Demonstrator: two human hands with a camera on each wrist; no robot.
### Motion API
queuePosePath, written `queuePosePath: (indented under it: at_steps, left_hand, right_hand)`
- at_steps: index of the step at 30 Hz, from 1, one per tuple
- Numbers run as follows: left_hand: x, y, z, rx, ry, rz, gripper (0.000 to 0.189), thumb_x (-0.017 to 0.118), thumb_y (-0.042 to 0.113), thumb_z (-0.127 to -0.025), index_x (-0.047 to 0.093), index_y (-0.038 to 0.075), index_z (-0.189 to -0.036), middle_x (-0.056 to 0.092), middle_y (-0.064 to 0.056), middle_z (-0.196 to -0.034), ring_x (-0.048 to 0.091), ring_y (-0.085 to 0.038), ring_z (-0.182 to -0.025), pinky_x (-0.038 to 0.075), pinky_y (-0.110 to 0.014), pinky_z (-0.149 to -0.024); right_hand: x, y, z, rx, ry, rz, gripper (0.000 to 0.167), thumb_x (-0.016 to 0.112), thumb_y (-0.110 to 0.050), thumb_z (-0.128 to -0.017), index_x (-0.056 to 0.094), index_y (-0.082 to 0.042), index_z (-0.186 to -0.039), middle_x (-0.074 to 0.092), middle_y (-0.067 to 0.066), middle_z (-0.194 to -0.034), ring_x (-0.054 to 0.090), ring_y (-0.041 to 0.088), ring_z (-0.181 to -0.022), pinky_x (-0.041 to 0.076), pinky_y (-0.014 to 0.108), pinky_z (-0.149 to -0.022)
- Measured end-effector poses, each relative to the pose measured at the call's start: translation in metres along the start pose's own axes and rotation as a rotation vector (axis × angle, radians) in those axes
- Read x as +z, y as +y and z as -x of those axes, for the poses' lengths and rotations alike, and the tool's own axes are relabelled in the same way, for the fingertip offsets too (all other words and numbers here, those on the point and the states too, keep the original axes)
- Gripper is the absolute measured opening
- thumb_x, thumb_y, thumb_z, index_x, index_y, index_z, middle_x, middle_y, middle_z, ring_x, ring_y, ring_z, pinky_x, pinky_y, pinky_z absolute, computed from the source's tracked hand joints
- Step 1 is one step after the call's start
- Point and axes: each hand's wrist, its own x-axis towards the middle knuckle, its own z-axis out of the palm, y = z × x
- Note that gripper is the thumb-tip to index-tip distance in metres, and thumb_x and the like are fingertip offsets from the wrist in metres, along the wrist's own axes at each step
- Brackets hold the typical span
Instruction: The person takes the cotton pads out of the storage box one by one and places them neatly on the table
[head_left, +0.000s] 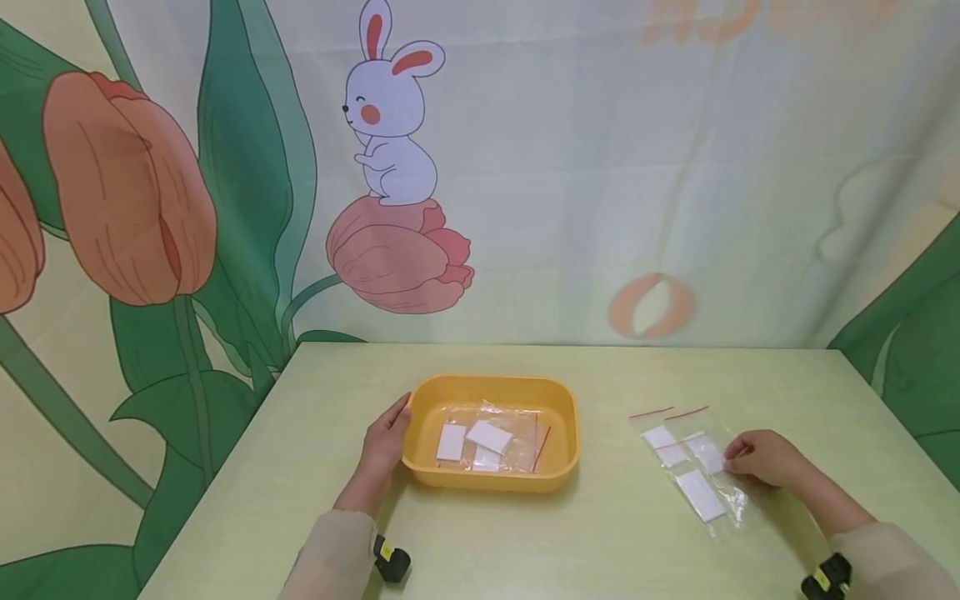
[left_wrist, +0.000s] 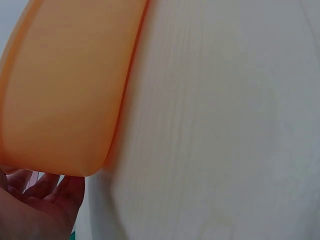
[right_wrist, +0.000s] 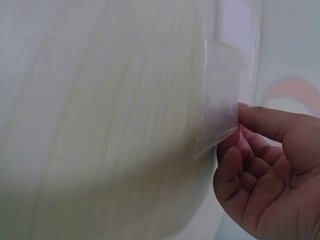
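At its left end, a yellow plastic tray (head_left: 491, 482) is held by my left hand (head_left: 384, 446). The left wrist view shows the tray's side wall (left_wrist: 70, 95) with my fingers (left_wrist: 62, 192) against its end. Inside the tray lie several clear zip bags (head_left: 517, 454) with white rectangular pieces (head_left: 490, 437). On the right, my right hand (head_left: 763, 458) pinches the edge of a clear zip bag (head_left: 706, 454) holding a white piece. Thumb and fingertips meet on the plastic corner in the right wrist view, where the bag (right_wrist: 220, 95) hangs partly out of frame.
More bagged white pieces lie beside the held one, including a zip bag (head_left: 701, 496) nearer the front and another (head_left: 664, 445) to the left. They rest on a pale wood-grain table (head_left: 600, 533). A printed curtain (head_left: 540, 183) hangs behind the table's far edge.
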Motion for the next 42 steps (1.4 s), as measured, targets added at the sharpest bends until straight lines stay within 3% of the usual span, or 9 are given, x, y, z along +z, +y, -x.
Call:
queuePosePath:
  at_steps: [15,23,29,34,38,42]
  left_hand:
    - [0.000,0.000,0.001,0.010,0.002,0.008,0.048,0.039,0.027,-0.112,0.038,0.013,-0.159,0.031,-0.015,-0.168,0.030,-0.038,-0.156,0.034,-0.050,-0.127]
    - [0.000,-0.001,0.000,0.012,-0.002,0.006,0.049,0.040,0.028,-0.112,0.039,0.013,-0.158,0.031,-0.016,-0.168,0.031,-0.039,-0.155,0.034,-0.051,-0.127]
    - [0.000,-0.001,-0.001,0.003,-0.002,0.006,0.049,0.040,0.027,-0.112,0.038,0.014,-0.159,0.031,-0.014,-0.169,0.030,-0.038,-0.156,0.033,-0.050,-0.127]
    - [0.001,-0.001,0.000,-0.002,-0.001,0.003,0.049,0.039,0.028,-0.112,0.038,0.014,-0.159,0.031,-0.014,-0.169,0.031,-0.038,-0.156,0.034,-0.050,-0.127]
    - [0.000,-0.001,0.000,-0.005,-0.001,0.005,0.049,0.039,0.028,-0.112,0.038,0.014,-0.159,0.030,-0.015,-0.169,0.030,-0.038,-0.156,0.034,-0.050,-0.127]
    - [-0.001,0.000,0.000,-0.007,-0.004,0.002,0.049,0.039,0.028,-0.112,0.038,0.014,-0.159,0.030,-0.015,-0.169,0.030,-0.038,-0.156,0.033,-0.050,-0.127]
  right_hand:
    - [0.000,-0.003,0.001,-0.004,0.015,0.054,0.018,0.068,-0.011,-0.094,0.063,0.006,-0.098,0.061,0.007,-0.081,0.055,0.016,-0.071,0.048,0.028,-0.060]
    - [-0.014,-0.011,0.003,-0.017,-0.037,0.041,0.024,0.060,-0.015,-0.101,0.064,0.008,-0.104,0.064,0.007,-0.082,0.057,0.016,-0.074,0.049,0.029,-0.061]
    - [-0.032,-0.025,0.001,-0.020,-0.080,-0.026,0.039,0.052,-0.026,-0.107,0.061,0.011,-0.116,0.070,0.020,-0.099,0.064,0.019,-0.086,0.052,0.030,-0.066]
    - [-0.046,-0.036,-0.001,-0.076,-0.116,-0.093,0.047,0.046,-0.030,-0.110,0.057,0.013,-0.126,0.069,0.027,-0.116,0.069,0.023,-0.100,0.059,0.034,-0.077]
    - [-0.052,-0.047,-0.003,-0.133,-0.143,-0.145,0.051,0.042,-0.031,-0.111,0.053,0.013,-0.134,0.065,0.030,-0.128,0.068,0.030,-0.112,0.062,0.036,-0.088]
    - [-0.053,-0.061,-0.004,-0.151,-0.162,-0.209,0.053,0.040,-0.032,-0.111,0.049,0.011,-0.140,0.062,0.028,-0.135,0.067,0.028,-0.116,0.060,0.032,-0.090]
